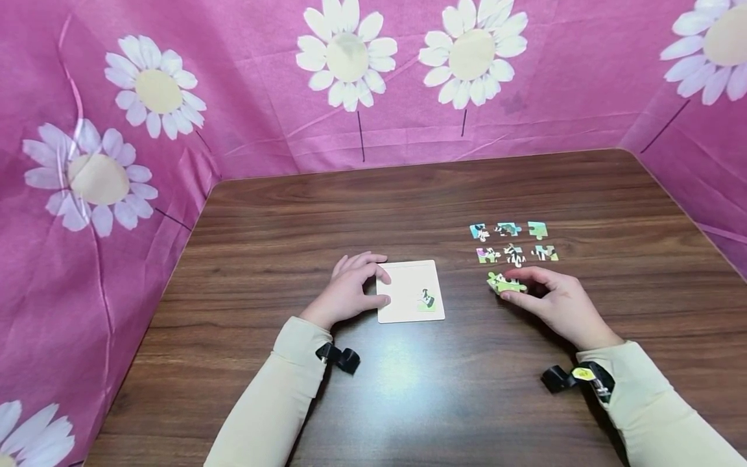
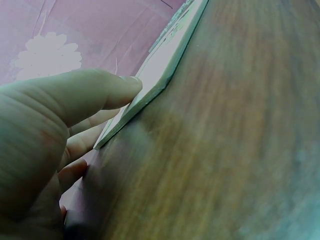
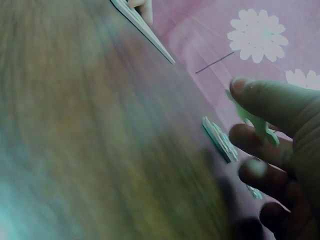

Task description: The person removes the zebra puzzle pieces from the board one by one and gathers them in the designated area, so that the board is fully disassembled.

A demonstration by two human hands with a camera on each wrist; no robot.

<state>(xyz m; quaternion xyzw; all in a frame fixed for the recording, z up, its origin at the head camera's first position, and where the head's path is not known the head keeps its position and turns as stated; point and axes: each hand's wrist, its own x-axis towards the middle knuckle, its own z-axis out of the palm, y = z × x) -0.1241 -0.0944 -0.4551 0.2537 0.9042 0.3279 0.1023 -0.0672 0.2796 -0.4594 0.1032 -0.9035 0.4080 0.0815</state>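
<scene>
My left hand [image 1: 353,288] rests at the left edge of a square pale puzzle board [image 1: 403,305], its thumb and bent index finger touching the top. In the left wrist view, the thumb [image 2: 100,92] lies over the board's face near a corner. One green puzzle piece with a black-and-white figure [image 1: 427,299] sits in the board's lower right corner. To the right of the board, my right hand [image 1: 563,301] pinches a light-green puzzle piece [image 3: 257,122] between thumb and index finger. The right hand's other fingers are bent beneath and hold nothing visible.
Just beyond the right hand, several loose puzzle pieces lie in two short rows, including a green piece [image 1: 537,229] and a blue one [image 1: 509,229]. They rest on a brown wooden table [image 1: 350,207]. Pink flowered cloth [image 1: 251,78] hangs behind the table and along its sides.
</scene>
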